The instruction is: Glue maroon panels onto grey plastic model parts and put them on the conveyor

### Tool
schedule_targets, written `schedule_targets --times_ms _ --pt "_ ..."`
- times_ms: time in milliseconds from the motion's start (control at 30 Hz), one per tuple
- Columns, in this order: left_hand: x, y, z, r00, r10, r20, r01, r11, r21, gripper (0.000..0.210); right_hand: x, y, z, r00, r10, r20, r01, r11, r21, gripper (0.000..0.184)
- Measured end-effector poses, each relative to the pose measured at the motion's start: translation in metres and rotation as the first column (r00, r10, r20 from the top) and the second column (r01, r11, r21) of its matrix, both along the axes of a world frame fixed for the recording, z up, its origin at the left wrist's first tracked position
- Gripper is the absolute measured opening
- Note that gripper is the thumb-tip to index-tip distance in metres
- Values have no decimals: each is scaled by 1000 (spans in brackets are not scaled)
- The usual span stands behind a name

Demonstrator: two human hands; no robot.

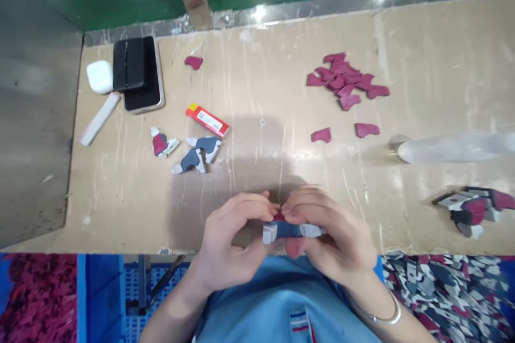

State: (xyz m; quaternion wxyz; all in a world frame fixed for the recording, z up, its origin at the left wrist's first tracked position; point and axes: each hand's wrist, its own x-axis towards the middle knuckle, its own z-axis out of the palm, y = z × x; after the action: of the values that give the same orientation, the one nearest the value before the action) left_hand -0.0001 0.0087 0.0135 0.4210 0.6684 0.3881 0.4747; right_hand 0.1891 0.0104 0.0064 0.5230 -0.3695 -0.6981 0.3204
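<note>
On my left, a maroon-faced piece [159, 144] and two blue-faced pieces [190, 159] are lying on the bench [245, 169]. My left hand [238, 241] is closing fingertips and thumb on the left end of a grey-and-blue piece [288, 230], which I am holding at the bench's front edge. I am probably seating the maroon part [279, 217] on its far side; the next move is likely calling for even fingertip pressure. My right hand [336, 230] is clamping its right end. Farther right, loose maroon parts [341, 76] are waiting.

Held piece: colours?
Held piece: blue-grey middle, pale grey ends, red showing behind; head view.
</note>
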Motion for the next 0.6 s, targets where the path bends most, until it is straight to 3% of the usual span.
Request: schedule_targets --times_ms 133,333,467,600 --pt "3 7 6 996 -88 26 90 987 -130 25 1 -1 2 999 -36 -11 36 999 -8 22" --pt "12 48 34 908 -403 -116 389 912 -130 22 15 -1 3 990 -113 -83 112 994 -15 8" --pt "26 75 48 794 -473 -381 524 851 37 14 33 2 6 973 -213 -93 219 974 61 13" --pt "44 95 47 754 -432 -495 610 739 285 13 46 2 5 949 -302 -93 307 951 43 19"
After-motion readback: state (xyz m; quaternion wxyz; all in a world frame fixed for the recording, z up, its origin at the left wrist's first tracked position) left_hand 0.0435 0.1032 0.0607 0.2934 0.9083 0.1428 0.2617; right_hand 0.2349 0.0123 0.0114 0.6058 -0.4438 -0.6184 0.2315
